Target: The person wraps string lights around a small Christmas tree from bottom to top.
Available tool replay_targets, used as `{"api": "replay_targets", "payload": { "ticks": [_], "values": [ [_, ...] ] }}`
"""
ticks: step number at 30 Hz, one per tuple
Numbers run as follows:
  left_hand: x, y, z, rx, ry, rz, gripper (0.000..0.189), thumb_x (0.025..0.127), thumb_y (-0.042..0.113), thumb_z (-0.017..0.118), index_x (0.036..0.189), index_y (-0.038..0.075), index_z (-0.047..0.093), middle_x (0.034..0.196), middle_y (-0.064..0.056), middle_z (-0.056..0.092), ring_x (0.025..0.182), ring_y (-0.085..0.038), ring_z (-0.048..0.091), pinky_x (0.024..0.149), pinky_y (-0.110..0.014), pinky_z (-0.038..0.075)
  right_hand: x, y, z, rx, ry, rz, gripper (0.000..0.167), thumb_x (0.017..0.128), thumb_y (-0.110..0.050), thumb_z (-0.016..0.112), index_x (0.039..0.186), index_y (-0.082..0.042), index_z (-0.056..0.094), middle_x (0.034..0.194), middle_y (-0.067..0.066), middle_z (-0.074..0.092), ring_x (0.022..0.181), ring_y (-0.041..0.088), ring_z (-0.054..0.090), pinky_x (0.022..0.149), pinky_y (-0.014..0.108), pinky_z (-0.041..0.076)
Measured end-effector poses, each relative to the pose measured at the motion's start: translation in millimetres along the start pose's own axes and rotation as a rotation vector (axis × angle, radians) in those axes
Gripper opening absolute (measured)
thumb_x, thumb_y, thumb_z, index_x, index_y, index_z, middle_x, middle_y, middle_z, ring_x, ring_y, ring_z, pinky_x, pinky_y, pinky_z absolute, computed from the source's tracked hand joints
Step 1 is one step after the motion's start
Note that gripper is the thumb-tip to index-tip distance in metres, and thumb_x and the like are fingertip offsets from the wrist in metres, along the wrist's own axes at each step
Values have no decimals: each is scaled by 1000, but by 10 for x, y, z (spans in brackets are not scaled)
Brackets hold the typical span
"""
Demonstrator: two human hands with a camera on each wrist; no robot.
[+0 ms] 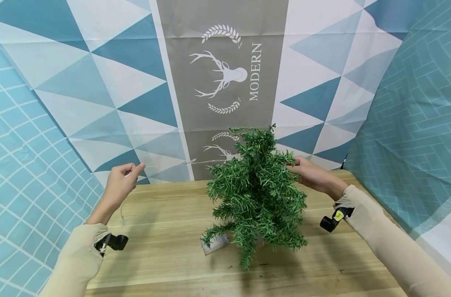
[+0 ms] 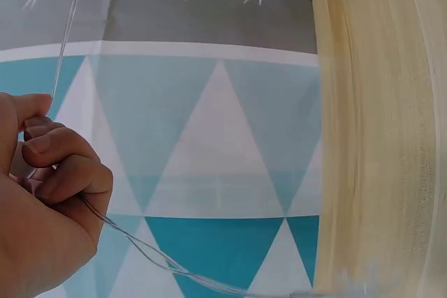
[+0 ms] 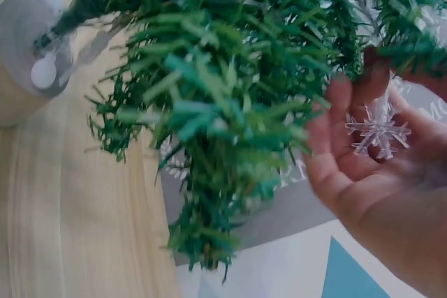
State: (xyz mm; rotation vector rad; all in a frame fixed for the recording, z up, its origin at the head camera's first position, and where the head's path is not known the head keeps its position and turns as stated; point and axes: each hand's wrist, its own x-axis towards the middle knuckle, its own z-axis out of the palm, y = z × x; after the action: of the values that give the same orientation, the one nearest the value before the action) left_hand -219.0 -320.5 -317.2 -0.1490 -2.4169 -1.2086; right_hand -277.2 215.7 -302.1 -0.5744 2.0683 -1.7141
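A small artificial Christmas tree (image 1: pixel 256 194) with green needles stands upright on the wooden table. Left of it, my left hand (image 1: pixel 123 181) is raised and grips a thin clear string (image 2: pixel 68 29) between curled fingers. One stretch runs taut from that hand toward the tree; loose strands (image 2: pixel 150 249) trail below the palm. My right hand (image 1: pixel 310 173) is behind the tree's right side, its fingertips partly hidden by branches. In the right wrist view, those fingers pinch the string beside a branch, and a clear snowflake ornament (image 3: pixel 378 130) hangs before the palm.
Under the lower branches lies a pale grey block-like piece (image 1: pixel 215 243). The tree's round base (image 3: pixel 31 33) shows in the right wrist view. A patterned cloth backdrop (image 1: pixel 225 95) rises behind the table (image 1: pixel 166 264), with tile-print cloths at both sides.
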Motion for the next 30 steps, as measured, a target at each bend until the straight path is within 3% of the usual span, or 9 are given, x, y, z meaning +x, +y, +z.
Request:
{"api": "replay_targets", "payload": {
  "ticks": [4,6,8,14,17,21,25,26,30],
  "values": [
    [-18,14,-33,-21,21,3,54,102,39,55,67,0,42,47,2,31,39,-21,28,43,-36,30,40,-14,29,91,16,-49,7,99,2,33,105,-1,29,158,24,-4,148,42,7,117,62,10],
    [-19,40,-50,-65,36,18,53,102,37,55,67,0,42,46,1,31,39,-21,28,43,-36,30,62,-24,46,120,30,-81,29,94,7,30,120,-3,35,163,12,-13,145,38,14,113,55,21],
    [-21,77,-64,-140,45,37,51,103,34,55,67,-1,41,46,0,31,39,-21,26,42,-36,29,92,-34,69,144,57,-138,52,86,12,27,127,-13,48,160,11,4,136,28,21,103,45,28],
    [-38,201,-91,-484,92,71,49,101,24,59,63,2,37,46,-1,27,39,-19,21,41,-35,17,160,-89,160,159,141,-294,51,89,11,25,100,-24,61,138,6,37,128,18,29,99,46,29],
    [-74,207,-112,-543,123,82,49,101,22,59,62,3,37,46,-1,26,38,-18,20,41,-34,15,148,-102,187,139,159,-267,56,77,14,20,102,-18,59,140,7,36,126,18,28,102,52,23],
    [-201,113,-191,-558,146,54,49,101,19,59,61,4,35,47,-2,25,39,-19,21,41,-35,15,80,-94,188,46,101,-107,40,94,6,29,130,-2,44,139,22,29,110,29,38,97,47,33],
    [-379,-36,-320,-589,133,24,47,102,15,56,62,4,35,49,-3,27,41,-20,23,42,-37,14,16,-73,159,-61,-5,-22,57,109,-18,33,153,3,4,146,34,18,127,42,34,103,50,36],
    [-428,-67,-350,-595,116,16,46,102,14,55,62,4,36,50,-3,28,41,-20,23,43,-38,14,2,-75,151,-72,-16,-7,64,109,-20,31,155,1,-9,155,30,2,143,43,14,113,57,26],
    [-619,-143,-417,-603,21,-32,42,104,15,52,66,2,39,55,-5,36,46,-23,26,46,-39,17,-40,-63,104,-150,61,-38,23,109,-22,37,114,1,36,103,19,36,102,30,46,94,43,41]
  ]
}}
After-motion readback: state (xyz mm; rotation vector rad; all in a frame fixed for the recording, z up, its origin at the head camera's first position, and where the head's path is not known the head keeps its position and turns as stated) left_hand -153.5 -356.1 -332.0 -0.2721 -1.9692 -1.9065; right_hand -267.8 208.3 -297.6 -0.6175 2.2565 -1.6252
